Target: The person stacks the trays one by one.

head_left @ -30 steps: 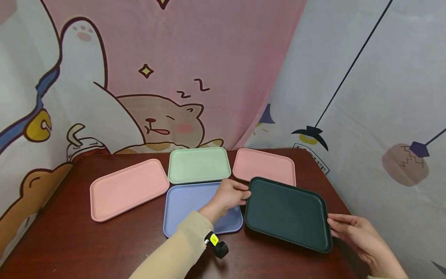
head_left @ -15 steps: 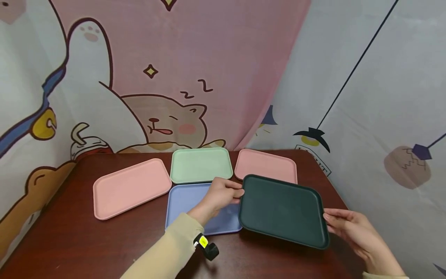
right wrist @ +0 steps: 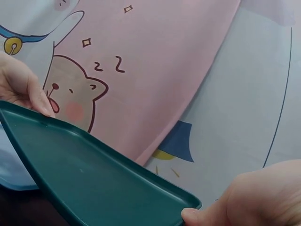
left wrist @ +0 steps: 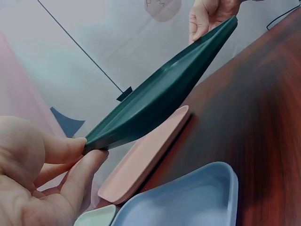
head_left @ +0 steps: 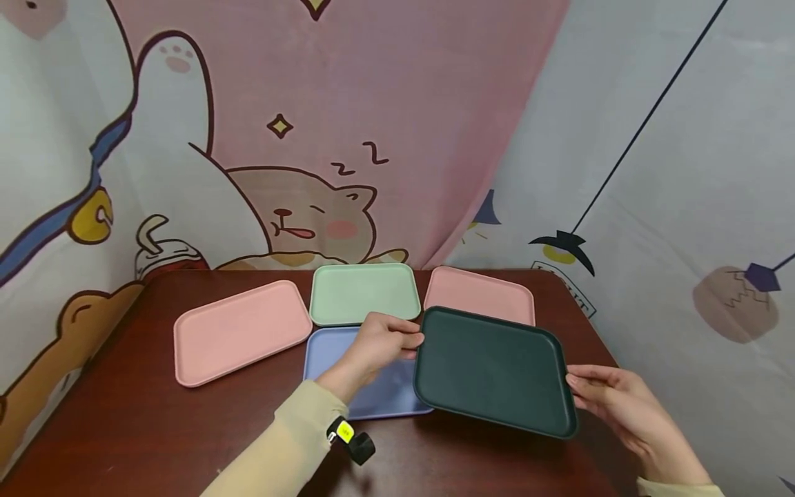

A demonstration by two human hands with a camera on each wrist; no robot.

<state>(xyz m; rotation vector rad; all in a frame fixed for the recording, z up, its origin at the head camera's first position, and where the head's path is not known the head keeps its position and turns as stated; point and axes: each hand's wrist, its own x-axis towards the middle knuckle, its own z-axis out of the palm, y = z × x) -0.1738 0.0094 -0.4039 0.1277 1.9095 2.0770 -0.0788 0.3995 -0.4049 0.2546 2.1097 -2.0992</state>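
Observation:
A dark green tray [head_left: 493,373] is held above the table, its right side lower in the head view. My left hand [head_left: 379,345] pinches its left edge between thumb and fingers, over the blue tray [head_left: 381,397]. At the opposite short edge, my right hand [head_left: 633,414] grips the rim with thumb and fingertips. The left wrist view shows the green tray [left wrist: 160,94] raised off the tabletop, with the left thumb and a finger on its near end. In the right wrist view the right thumb presses the rim of the same tray [right wrist: 94,169].
On the brown table [head_left: 124,428] lie a pink tray [head_left: 242,333] at the left, a light green tray [head_left: 365,295] at the back middle and another pink tray [head_left: 481,293] at the back right, partly covered by the dark tray. A patterned cloth [head_left: 385,83] hangs behind.
The dark green tray and both hands have shifted left and slightly up in the head view, and the tray now covers more of the blue tray. The head view itself has turned slightly left.

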